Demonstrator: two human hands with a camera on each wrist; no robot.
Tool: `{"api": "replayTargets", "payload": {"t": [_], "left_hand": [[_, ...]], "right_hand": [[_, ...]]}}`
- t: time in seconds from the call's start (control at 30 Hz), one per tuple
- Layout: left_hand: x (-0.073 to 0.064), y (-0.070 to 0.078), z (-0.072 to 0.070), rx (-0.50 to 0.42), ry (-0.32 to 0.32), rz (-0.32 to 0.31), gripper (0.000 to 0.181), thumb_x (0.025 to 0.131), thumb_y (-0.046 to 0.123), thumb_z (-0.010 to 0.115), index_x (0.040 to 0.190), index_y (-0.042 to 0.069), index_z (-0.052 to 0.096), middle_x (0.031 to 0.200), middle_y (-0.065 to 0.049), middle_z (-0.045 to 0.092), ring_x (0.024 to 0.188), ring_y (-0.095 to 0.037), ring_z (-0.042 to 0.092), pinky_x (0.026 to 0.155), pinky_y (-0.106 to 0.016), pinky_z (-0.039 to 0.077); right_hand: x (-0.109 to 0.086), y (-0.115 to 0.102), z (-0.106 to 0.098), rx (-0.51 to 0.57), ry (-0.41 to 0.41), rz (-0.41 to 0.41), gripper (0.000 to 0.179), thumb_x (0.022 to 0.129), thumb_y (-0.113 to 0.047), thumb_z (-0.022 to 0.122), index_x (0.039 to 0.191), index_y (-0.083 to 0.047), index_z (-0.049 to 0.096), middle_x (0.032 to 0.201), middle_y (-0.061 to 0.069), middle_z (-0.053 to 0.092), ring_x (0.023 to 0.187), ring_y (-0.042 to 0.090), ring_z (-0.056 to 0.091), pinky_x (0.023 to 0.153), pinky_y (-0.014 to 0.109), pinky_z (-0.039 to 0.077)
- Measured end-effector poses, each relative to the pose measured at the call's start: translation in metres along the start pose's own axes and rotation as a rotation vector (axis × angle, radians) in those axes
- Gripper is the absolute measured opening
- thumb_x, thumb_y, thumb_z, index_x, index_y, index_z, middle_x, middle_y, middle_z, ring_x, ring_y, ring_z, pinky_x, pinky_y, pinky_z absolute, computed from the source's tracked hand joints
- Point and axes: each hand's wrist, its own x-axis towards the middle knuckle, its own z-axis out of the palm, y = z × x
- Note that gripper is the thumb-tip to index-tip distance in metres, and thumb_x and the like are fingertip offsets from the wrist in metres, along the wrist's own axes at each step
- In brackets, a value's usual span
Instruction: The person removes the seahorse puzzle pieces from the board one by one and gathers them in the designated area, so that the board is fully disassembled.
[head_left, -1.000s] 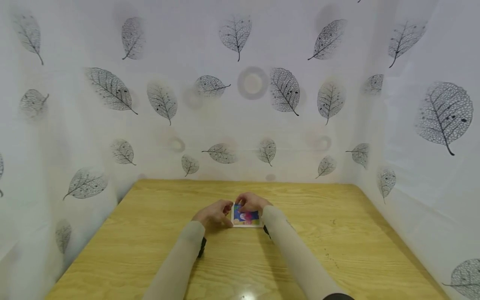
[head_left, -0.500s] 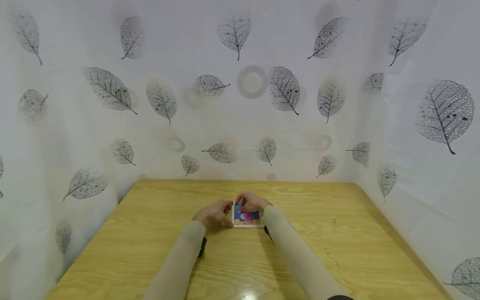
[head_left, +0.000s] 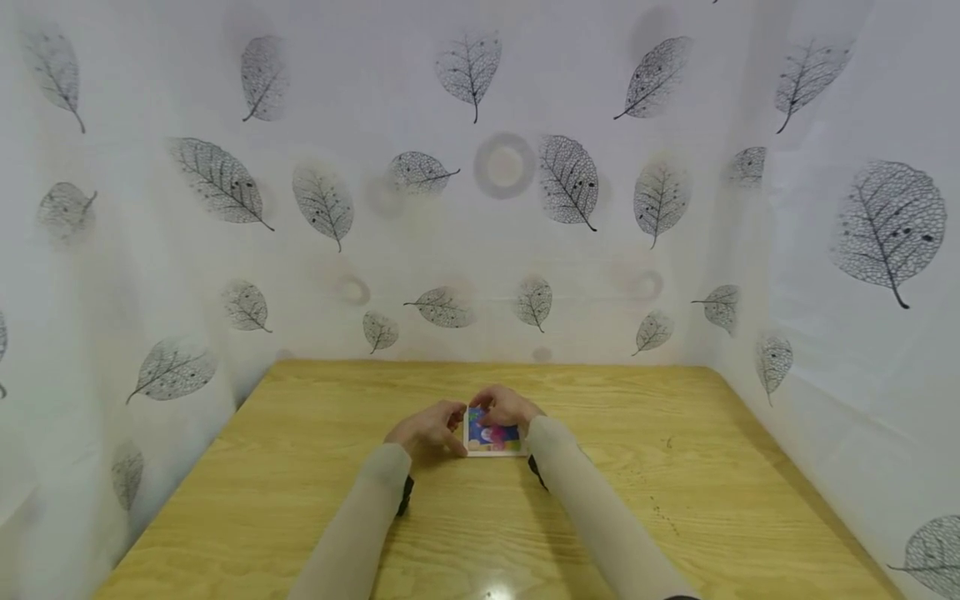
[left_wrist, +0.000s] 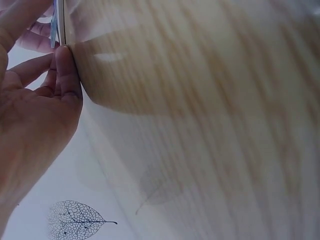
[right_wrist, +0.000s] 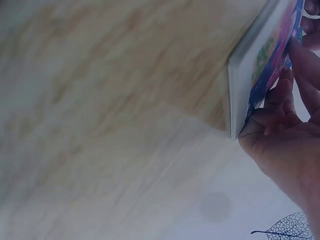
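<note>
A small flat picture board (head_left: pixel 493 435) with a white border lies on the table, its face blue, pink and green. My left hand (head_left: pixel 429 427) holds its left side, thumb at the near corner and fingers bent by the far one. Over the far part of the picture my right hand (head_left: pixel 506 406) pinches with thumb and fingertips near the far edge. In the left wrist view a thin light-blue edge (left_wrist: pixel 53 31) stands at a slight angle to the board; whether it is a loose piece I cannot tell. The right wrist view shows the board's white rim (right_wrist: pixel 237 90).
The wood-grained table (head_left: pixel 315 500) stretches around the hands on all sides. A pale curtain (head_left: pixel 465 242) with dark leaf prints encloses its back and both sides. Small dark marks (head_left: pixel 663 512) dot the tabletop to the right.
The right hand's fingers shift very slightly over the picture. The left hand and the board stay in place.
</note>
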Motion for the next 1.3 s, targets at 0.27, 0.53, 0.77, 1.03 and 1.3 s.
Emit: {"api": "replayTargets", "payload": {"t": [0.27,0.53,0.77,1.03,1.3], "left_hand": [[-0.0015,-0.0019,0.0011,0.002,0.011,0.01,0.081,0.071,0.006,0.085,0.141,-0.006,0.045,0.123,-0.015,0.059,0.11,-0.027,0.053,0.107,-0.048,0.043],[-0.0015,-0.004,0.0014,-0.013,0.003,0.022,0.075,0.071,0.005,0.084,0.136,-0.006,0.05,0.119,-0.015,0.059,0.107,-0.027,0.053,0.104,-0.047,0.044],[-0.0007,-0.0022,0.0011,-0.044,0.001,0.03,0.071,0.071,0.003,0.084,0.134,-0.006,0.052,0.117,-0.014,0.06,0.105,-0.025,0.052,0.102,-0.046,0.044],[-0.0009,-0.003,-0.0013,-0.025,-0.012,0.06,0.065,0.071,0.002,0.083,0.129,-0.005,0.055,0.115,-0.013,0.06,0.1,-0.023,0.051,0.098,-0.044,0.045],[0.0001,-0.0025,0.0004,-0.002,-0.005,0.022,0.069,0.071,0.005,0.084,0.132,-0.003,0.054,0.117,-0.011,0.06,0.104,-0.023,0.052,0.101,-0.045,0.045]], "right_hand": [[-0.0014,0.0069,-0.0009,0.051,0.009,-0.05,0.033,0.082,-0.005,0.073,0.115,-0.011,0.068,0.103,0.01,0.069,0.091,0.021,0.063,0.082,0.035,0.054],[-0.0048,0.003,0.0024,0.068,0.051,-0.01,0.033,0.086,-0.002,0.068,0.118,-0.009,0.068,0.108,0.013,0.069,0.089,0.021,0.063,0.078,0.032,0.054],[-0.0041,0.005,0.0022,0.063,0.069,-0.016,0.029,0.09,-0.004,0.062,0.117,-0.011,0.069,0.113,0.015,0.069,0.09,0.02,0.064,0.078,0.032,0.054],[-0.005,0.0006,0.0018,0.068,0.073,-0.026,0.028,0.092,-0.003,0.059,0.118,-0.009,0.069,0.115,0.017,0.069,0.096,0.023,0.065,0.085,0.036,0.054],[-0.0054,0.001,0.004,0.043,0.086,-0.02,0.027,0.093,-0.003,0.059,0.117,-0.011,0.07,0.115,0.016,0.069,0.097,0.023,0.065,0.087,0.039,0.054]]}}
